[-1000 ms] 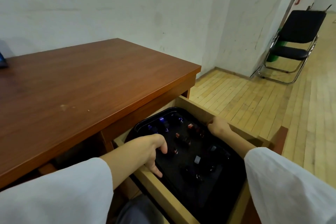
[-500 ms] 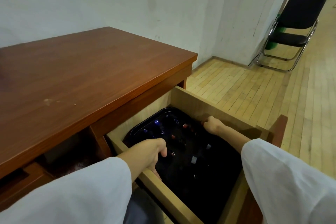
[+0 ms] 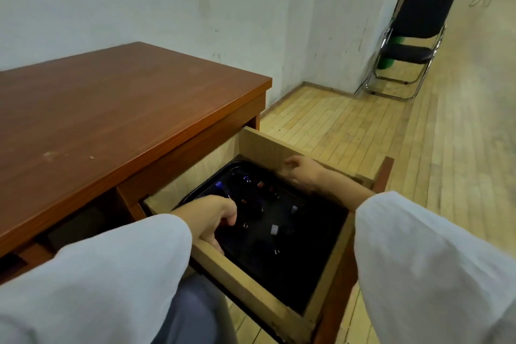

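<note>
Fingers of left hand (image 3: 213,216) curl round tray (image 3: 290,271) rim; right hand (image 3: 304,173) blurred, grip unclear.

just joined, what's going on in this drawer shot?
A person in white sleeves has both hands inside the open wooden drawer of a brown desk. A black tray carrying small loose pieces lies in the drawer. The left hand grips the tray's left rim with curled fingers. The right hand is at the tray's far right edge, by the drawer wall, but it is blurred, so its grip cannot be told. The tray is not yet out.
</note>
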Motion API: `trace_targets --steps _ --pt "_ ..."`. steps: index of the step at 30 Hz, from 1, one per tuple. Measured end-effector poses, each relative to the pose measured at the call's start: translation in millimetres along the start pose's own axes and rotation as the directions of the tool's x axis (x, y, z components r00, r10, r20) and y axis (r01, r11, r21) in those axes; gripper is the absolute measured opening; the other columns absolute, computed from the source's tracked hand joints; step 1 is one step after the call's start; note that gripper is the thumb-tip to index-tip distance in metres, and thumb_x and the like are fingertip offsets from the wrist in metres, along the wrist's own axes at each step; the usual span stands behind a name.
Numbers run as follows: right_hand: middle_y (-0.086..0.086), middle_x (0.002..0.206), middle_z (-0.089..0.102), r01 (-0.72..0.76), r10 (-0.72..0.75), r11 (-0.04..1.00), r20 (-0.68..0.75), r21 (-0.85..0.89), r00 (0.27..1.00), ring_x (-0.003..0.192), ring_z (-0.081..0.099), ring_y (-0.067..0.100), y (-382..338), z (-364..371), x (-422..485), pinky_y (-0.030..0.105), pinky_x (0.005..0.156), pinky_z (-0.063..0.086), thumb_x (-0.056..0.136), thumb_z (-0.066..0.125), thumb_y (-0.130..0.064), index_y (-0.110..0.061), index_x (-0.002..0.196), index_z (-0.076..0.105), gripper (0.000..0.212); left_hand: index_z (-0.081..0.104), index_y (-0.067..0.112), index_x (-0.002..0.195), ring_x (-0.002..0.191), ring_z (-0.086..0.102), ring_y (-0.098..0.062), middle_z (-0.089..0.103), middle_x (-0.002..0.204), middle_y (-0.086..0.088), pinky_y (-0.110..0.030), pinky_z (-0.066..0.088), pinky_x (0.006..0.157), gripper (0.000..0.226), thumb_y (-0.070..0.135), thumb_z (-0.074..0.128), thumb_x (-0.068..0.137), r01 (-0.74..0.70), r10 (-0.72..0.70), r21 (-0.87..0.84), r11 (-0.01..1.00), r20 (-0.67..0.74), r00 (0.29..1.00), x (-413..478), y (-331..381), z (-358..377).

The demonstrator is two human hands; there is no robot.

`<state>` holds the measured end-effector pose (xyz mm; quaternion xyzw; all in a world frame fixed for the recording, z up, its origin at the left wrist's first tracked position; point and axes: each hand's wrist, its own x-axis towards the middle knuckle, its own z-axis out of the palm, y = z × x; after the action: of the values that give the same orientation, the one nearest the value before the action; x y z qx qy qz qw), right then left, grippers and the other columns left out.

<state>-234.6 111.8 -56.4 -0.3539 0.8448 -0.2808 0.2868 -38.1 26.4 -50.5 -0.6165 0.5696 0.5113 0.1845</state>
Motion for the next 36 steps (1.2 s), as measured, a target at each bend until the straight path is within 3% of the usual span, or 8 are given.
trace_targets --steps 4,7,10,13,18,22,26,36 --pt "0.009 0.103 0.063 0.016 0.048 0.929 -0.165 0.370 0.985 0.084 0.065 0.019 3 -47 -64 0.027 0.072 0.056 0.092 0.052 -0.012 -0.009 0.119 0.055 0.027 0.013 0.002 0.147 0.130 0.037 -0.041 0.027 0.147 -0.024 -0.046 0.039 0.105 0.065 0.014 0.049 0.094 -0.184 0.233 0.214 0.959 -0.234 0.944 -27 0 9" --pt "0.005 0.077 0.060 0.057 0.193 0.865 -0.435 0.499 0.879 0.064 0.058 0.015 29 -52 -118 0.025 0.058 0.049 0.095 0.049 -0.018 -0.007 0.107 0.057 0.018 0.024 0.009 0.143 0.125 0.042 -0.034 0.025 0.146 -0.019 -0.038 0.041 0.099 0.055 0.020 0.048 0.094 -0.510 0.666 0.488 0.708 -0.221 0.713 -46 -4 33" --pt "0.007 0.079 0.056 0.149 0.283 0.801 -0.586 0.580 0.759 0.066 0.051 0.015 55 -32 -160 0.028 0.059 0.043 0.094 0.045 -0.017 -0.010 0.097 0.056 0.013 0.049 0.016 0.127 0.103 0.053 -0.018 0.047 0.129 -0.008 -0.026 0.045 0.079 0.032 0.024 0.047 0.096 -0.781 0.856 0.390 0.487 -0.039 0.515 -73 -20 70" --pt "0.008 0.083 0.055 0.118 0.355 0.769 -0.574 0.628 0.738 0.064 0.051 0.015 73 -6 -191 0.025 0.053 0.043 0.094 0.044 -0.016 -0.011 0.096 0.052 0.009 0.055 0.020 0.122 0.104 0.052 -0.010 0.054 0.116 0.001 -0.020 0.042 0.083 0.028 0.029 0.047 0.097 -0.913 0.904 0.136 0.383 0.145 0.401 -102 -40 99" --pt "0.013 0.078 0.052 -0.176 0.456 0.750 -0.306 0.637 0.836 0.064 0.054 0.024 93 44 -218 0.035 0.059 0.050 0.092 0.048 -0.007 0.003 0.110 0.048 0.021 0.057 0.020 0.123 0.109 0.053 -0.011 0.053 0.122 0.002 -0.019 0.046 0.080 0.039 0.030 0.065 0.086 -0.925 0.884 0.035 0.379 0.283 0.373 -123 -51 119" --pt "0.013 0.085 0.059 -0.137 0.444 0.727 -0.308 0.673 0.842 0.081 0.065 0.032 82 57 -216 0.042 0.069 0.057 0.090 0.053 -0.008 -0.008 0.086 0.046 0.008 0.051 0.018 0.131 0.102 0.051 -0.010 0.049 0.123 0.000 -0.016 0.046 0.072 0.055 0.022 0.070 0.081 -0.936 0.909 0.254 0.244 0.275 0.312 -121 -53 125" --pt "0.014 0.084 0.061 -0.139 0.454 0.709 -0.297 0.691 0.840 0.080 0.067 0.033 73 58 -208 0.048 0.074 0.057 0.088 0.058 -0.011 -0.012 0.079 0.048 0.014 0.045 0.019 0.137 0.110 0.047 -0.012 0.042 0.129 0.003 -0.022 0.047 0.084 0.052 0.029 0.061 0.088 -0.919 0.918 0.380 0.104 0.319 0.235 -118 -55 116" --pt "0.008 0.082 0.058 -0.137 0.438 0.678 -0.247 0.722 0.864 0.079 0.065 0.030 29 87 -132 0.030 0.048 0.056 0.092 0.052 -0.013 -0.017 0.081 0.048 0.012 0.053 0.020 0.132 0.114 0.039 -0.018 0.047 0.125 -0.001 -0.034 0.033 0.099 0.052 0.040 0.059 0.085 -0.600 0.929 0.782 -0.168 0.329 0.169 -95 -29 36"
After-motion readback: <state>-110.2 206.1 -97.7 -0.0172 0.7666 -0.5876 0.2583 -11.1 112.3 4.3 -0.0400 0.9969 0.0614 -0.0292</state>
